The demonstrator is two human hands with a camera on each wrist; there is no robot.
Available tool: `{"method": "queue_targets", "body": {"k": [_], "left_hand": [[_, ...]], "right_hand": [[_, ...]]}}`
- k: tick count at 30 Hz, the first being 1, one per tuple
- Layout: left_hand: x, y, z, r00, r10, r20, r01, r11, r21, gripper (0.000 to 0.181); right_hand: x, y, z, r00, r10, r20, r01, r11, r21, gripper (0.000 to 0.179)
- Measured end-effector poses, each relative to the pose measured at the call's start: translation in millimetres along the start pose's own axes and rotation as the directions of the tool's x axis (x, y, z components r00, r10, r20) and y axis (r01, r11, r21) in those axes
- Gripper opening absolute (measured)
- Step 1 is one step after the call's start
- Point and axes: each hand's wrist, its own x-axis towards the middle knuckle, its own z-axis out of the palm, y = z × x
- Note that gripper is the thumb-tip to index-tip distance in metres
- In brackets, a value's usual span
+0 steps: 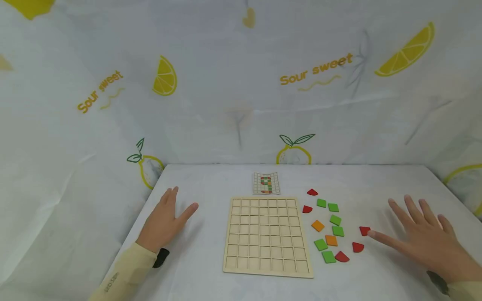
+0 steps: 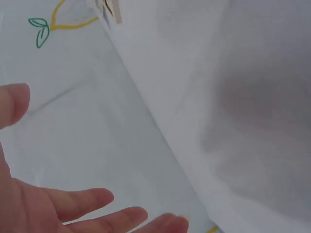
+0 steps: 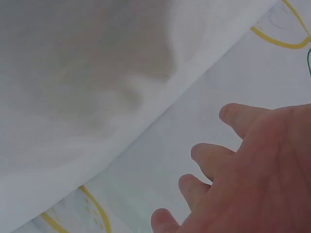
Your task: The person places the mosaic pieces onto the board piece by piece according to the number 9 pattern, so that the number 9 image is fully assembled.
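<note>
Nearest are the pale sleeves: the left sleeve (image 1: 126,267) and, behind the other wrist, the right sleeve (image 1: 467,290), each with something black at the cuff. The right hand (image 1: 425,240) is spread open, fingers fanned and thumb reaching toward the left hand (image 1: 160,228). That one is open too, its fingers extended and its thumb held wide of them. Neither hand grips anything.

Between the hands, flat on the white table (image 1: 196,259), lies the board (image 1: 265,235), a pale grid of square cells. Between it and the right hand are the scattered pieces: six green squares (image 1: 335,220), two orange squares (image 1: 318,225) and five red wedges (image 1: 358,247). The right thumb's tip overlaps the edge of one red wedge in the head view; whether it touches cannot be told. Two other red wedges lie farther off, close to the board's far corner on the right hand's side.

Just past the board, between the two hands, is the card (image 1: 266,184), printed with a small red, green and orange pattern on a grid. Beyond both hands stands the white backdrop (image 1: 211,125), with lemons and "Sour sweet" lettering.
</note>
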Motion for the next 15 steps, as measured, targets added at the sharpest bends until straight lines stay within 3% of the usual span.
{"method": "queue_targets", "body": {"k": [6,10,15], "left_hand": [[7.2,36.4,8.4,1.000,-0.016,0.007,0.017,0.995,-0.098,0.082],[15.2,55.1,22.4,0.995,-0.042,0.087,0.058,0.981,-0.188,0.064],[20.3,77.0,37.5,0.981,-0.074,0.178,0.117,0.963,-0.243,0.056]], "right_hand": [[20.2,-28.4,-10.4,0.996,-0.086,0.012,0.086,0.996,0.038,0.122],[34.6,-54.4,-16.4,0.985,-0.173,0.011,0.172,0.984,0.053,0.116],[49.7,-90.2,-20.8,0.962,-0.274,0.011,0.271,0.958,0.095,0.102]]}}
